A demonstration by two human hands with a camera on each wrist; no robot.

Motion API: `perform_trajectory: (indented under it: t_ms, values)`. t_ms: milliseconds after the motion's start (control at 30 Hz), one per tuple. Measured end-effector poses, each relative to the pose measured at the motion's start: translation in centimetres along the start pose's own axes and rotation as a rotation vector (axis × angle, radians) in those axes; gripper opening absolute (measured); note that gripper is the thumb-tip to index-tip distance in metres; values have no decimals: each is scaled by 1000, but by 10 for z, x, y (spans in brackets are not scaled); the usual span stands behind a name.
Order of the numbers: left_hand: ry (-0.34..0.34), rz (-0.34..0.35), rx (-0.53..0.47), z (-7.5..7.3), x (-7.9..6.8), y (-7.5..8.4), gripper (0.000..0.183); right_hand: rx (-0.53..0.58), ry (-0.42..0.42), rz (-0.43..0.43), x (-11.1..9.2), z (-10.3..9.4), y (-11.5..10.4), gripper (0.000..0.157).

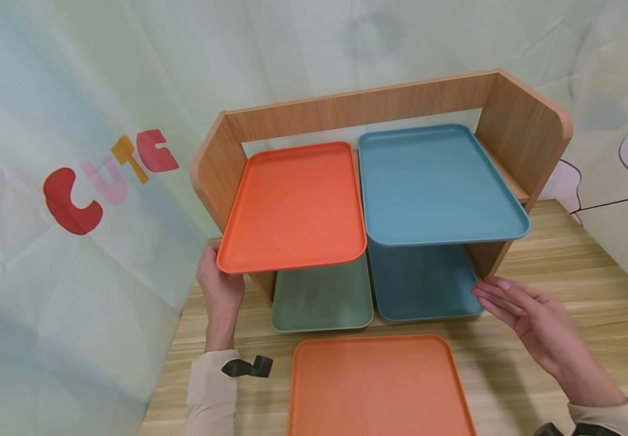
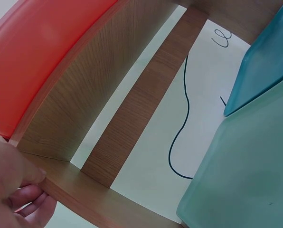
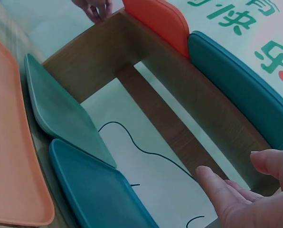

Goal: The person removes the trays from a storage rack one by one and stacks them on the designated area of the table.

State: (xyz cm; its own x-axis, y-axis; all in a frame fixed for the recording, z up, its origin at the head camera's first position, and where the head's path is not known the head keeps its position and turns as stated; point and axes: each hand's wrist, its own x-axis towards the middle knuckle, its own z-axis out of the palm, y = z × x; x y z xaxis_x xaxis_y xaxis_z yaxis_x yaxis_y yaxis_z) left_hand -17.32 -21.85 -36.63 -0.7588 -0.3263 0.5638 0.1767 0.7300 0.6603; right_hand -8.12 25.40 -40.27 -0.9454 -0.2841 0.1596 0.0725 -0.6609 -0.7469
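A two-level wooden shelf point(image 1: 528, 127) stands on the table. On its upper board lie a red-orange tray point(image 1: 294, 209) at left and a blue tray point(image 1: 439, 184) at right, both jutting past the front. Beneath them, a green tray point(image 1: 321, 297) and a darker blue tray point(image 1: 423, 281) lie side by side. My left hand point(image 1: 221, 297) grips the front edge of the left side panel point(image 2: 75, 187), thumb inside and fingers outside. At the lower right side panel, my right hand point(image 1: 537, 327) has its fingers extended and fingertips at the front edge; contact is unclear.
An orange tray point(image 1: 373, 387) lies on the wood-grain table point(image 1: 542, 242) in front of the shelf. A printed cloth point(image 1: 101, 79) with the letters CUTE hangs behind and to the left. Balloon drawings show on the cloth at right.
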Motion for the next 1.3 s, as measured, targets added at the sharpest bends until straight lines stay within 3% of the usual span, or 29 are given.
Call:
perform_trajectory:
  t_ms: [367,833,1067,1300]
  values:
    - [4,15,-17,0,0,0,13,72,-94,-1,11,9,-13,42]
    - [16,16,-7,1,0,0,11,214,-79,95,23,25,-36,42]
    - [21,29,-17,2,0,-1,10,320,-56,65,28,29,-43,42]
    - [20,27,-21,1,0,-2,11,346,-18,48,29,32,-48,41]
